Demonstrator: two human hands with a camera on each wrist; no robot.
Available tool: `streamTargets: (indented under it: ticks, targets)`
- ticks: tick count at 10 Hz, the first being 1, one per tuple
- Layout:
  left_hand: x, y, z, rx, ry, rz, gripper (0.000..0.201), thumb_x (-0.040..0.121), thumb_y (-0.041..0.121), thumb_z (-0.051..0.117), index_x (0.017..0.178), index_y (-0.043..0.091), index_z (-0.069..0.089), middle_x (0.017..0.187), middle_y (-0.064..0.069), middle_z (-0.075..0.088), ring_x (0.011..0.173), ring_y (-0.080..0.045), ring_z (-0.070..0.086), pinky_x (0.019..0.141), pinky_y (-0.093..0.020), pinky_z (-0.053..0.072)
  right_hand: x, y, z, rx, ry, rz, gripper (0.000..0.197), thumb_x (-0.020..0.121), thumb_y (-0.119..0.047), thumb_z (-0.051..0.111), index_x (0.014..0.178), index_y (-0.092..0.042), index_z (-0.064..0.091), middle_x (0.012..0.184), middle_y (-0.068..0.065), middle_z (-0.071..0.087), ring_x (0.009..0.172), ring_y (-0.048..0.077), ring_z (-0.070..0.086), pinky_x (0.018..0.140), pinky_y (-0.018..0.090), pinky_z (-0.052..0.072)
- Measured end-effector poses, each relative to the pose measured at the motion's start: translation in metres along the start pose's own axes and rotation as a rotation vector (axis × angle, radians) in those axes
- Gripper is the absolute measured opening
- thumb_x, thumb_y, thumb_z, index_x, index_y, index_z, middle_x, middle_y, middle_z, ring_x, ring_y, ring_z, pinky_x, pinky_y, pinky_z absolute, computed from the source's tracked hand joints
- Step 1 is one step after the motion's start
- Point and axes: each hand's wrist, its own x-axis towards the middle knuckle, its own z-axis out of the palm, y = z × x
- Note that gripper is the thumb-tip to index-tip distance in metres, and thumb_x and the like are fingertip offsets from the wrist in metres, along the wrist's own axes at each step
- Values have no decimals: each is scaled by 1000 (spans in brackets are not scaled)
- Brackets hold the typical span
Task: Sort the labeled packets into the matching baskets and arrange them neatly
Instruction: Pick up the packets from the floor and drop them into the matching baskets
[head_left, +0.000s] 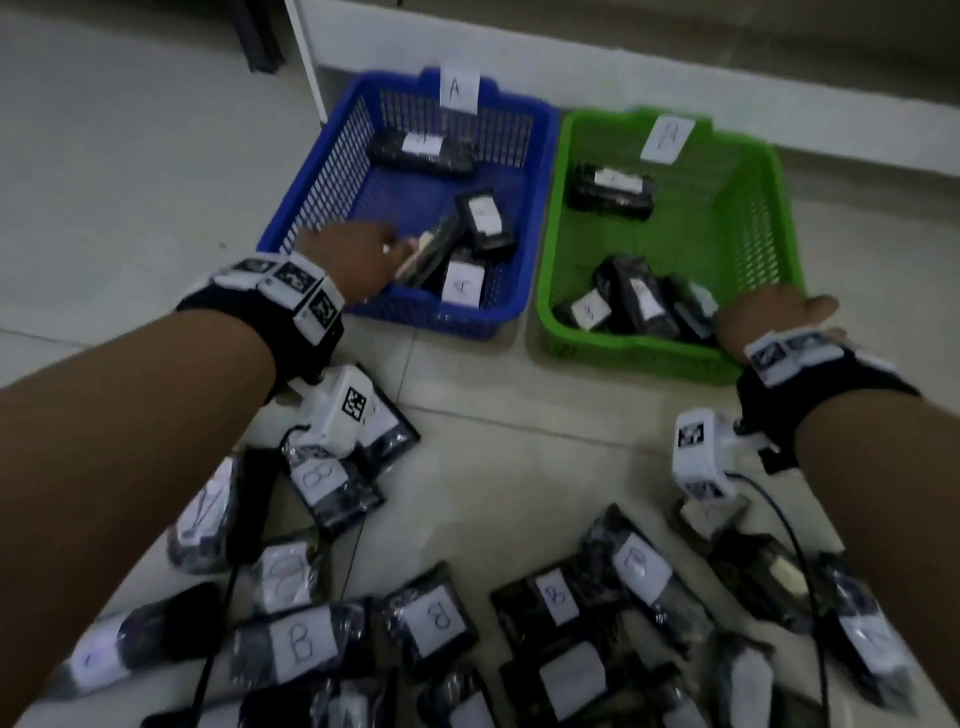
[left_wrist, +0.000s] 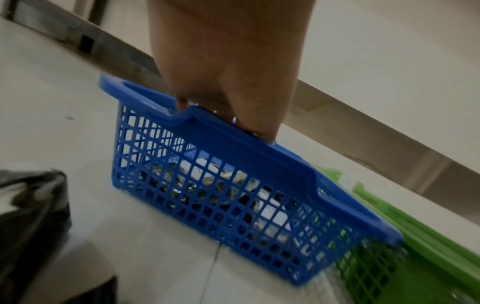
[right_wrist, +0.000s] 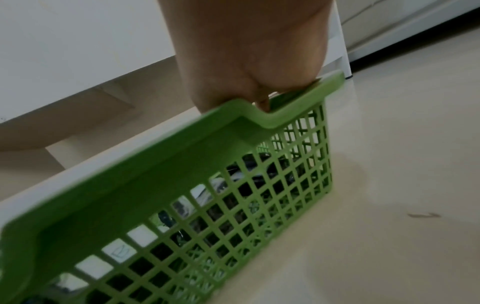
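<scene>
**A:** How far along are you? You have a few packets in each basket and a large heap on the floor near you, so by my reading most of the sorting is left.

**B:** And what's in so far?

**A:** The blue basket, tagged A, holds about four packets; the green basket, tagged B, next to it, holds roughly five. None lie squared up, so the neat arranging is not done either.

**B:** The hands?

**A:** Your left hand reaches over the blue basket's near rim and holds a packet edge-on inside; how far the fingers curl I can't tell. Your right hand is at the green basket's near right corner, thumb out, among the packets; whether it grips one is hidden.

**B:** How do the packets look?

**A:** Dark, glossy plastic pouches, each with a white label hand-lettered A or B. Those on the floor overlap at all angles.
</scene>
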Motion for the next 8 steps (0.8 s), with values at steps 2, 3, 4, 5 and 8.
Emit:
streamTargets:
  ticks: [2, 3, 4, 5, 8]
  targets:
    - [-57, 37, 3, 78, 396, 430, 42, 91, 35, 40, 126, 15, 51, 122, -14, 53, 118, -31, 45, 98, -41, 25, -48, -11, -49, 47, 39, -262, 34, 90, -27, 43, 117, -12, 57, 134, 22, 50, 127, 37, 44, 101, 48, 33]
    - [-99, 48, 16, 116, 329, 758, 38, 91, 31, 42, 123, 14, 53, 122, -15, 54, 117, -28, 40, 91, -39, 23, -84, -17, -45, 90, 167, -384, 37, 94, -24, 40, 124, -9, 55, 139, 20, 45, 131, 35, 38, 103, 52, 28]
    - [-152, 55, 37, 114, 202, 1020, 32, 95, 31, 42, 118, 14, 56, 116, -14, 57, 110, -26, 41, 89, -39, 26, -139, -20, -29, 57, 330, -587, 43, 90, -29, 32, 122, -10, 53, 133, 17, 49, 126, 32, 41, 84, 53, 25]
    - [-207, 54, 59, 61, 7, 1178, 33, 95, 36, 43, 115, 17, 59, 114, -9, 59, 108, -29, 51, 92, -40, 30, -199, 4, 2, 39, 302, -812, 40, 88, -32, 32, 119, -15, 51, 127, 13, 48, 123, 29, 35, 94, 45, 27]
    - [-273, 37, 117, 201, -337, 1480, 56, 85, 52, 53, 127, 17, 45, 125, -11, 53, 111, -30, 52, 93, -42, 43, -308, 120, 66, -111, -215, -1409, 61, 86, -54, 45, 124, -6, 48, 122, 19, 53, 112, 34, 49, 93, 46, 42]
